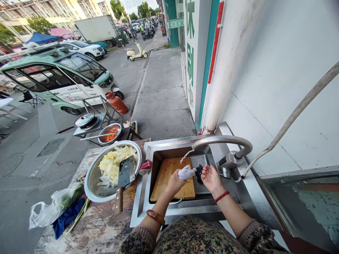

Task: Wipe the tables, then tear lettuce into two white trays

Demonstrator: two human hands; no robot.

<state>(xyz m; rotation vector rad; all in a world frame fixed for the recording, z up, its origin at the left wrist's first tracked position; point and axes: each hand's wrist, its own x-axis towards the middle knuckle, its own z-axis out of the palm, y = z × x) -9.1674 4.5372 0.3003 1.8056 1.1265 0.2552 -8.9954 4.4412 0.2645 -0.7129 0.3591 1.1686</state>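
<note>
L hand: left hand [175,181] clenched round a bunched white fabric cloth [186,173]
R hand: right hand [211,178] palm up, fingers loosely curled, no object visible in it; nr a black mesh-like scrubber [199,174]
Cloth: over the sink, above a rectangular brown wooden board [165,169]; squeezed small, not spread
Tap: curved silver metal tap [225,140] running; stream seems to miss cloth
Board: in the rectangular stainless-steel sink [140,206], not yet lifted out
Cabbage: pale-yellow cut cabbage [112,164] done, in a wide round metal bowl [91,187]
Cleaver: wood-handled steel cleaver [126,172] laid across bowl rim
Carrots: orange cut pieces [111,134], done too
Left, prob.: cloth & board unfinished
</note>
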